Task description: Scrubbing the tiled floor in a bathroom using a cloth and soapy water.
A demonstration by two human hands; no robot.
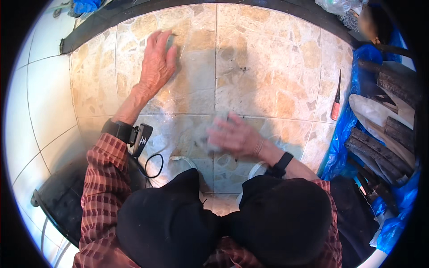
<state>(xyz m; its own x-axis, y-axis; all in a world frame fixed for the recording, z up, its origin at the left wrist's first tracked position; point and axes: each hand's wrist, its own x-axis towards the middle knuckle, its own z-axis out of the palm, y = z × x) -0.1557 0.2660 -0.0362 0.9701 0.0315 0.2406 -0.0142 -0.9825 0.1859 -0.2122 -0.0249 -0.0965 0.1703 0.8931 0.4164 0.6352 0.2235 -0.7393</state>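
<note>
My left hand (159, 58) reaches far forward over the tiled floor (274, 80), its fingers curved. A small grey-green object (170, 41) shows between its index finger and thumb; whether it is gripped is unclear. Closer to my knees, my right hand (236, 135) is motion-blurred, low over the wet-looking tiles. A pale grey thing (211, 144) shows at its fingertips, too smeared to name or to tell if it is held. Off to the right lies a screwdriver (335, 109) with a red handle, its dark shaft pointing away from me.
Blue plastic sheeting (338, 147) on the right bears several worn blades or flat tools (378, 117) with dark, rough pieces. A dark raised edge (140, 16) bounds the floor ahead. A black container (60, 197) stands at left; a cable (162, 164) loops near my left wrist.
</note>
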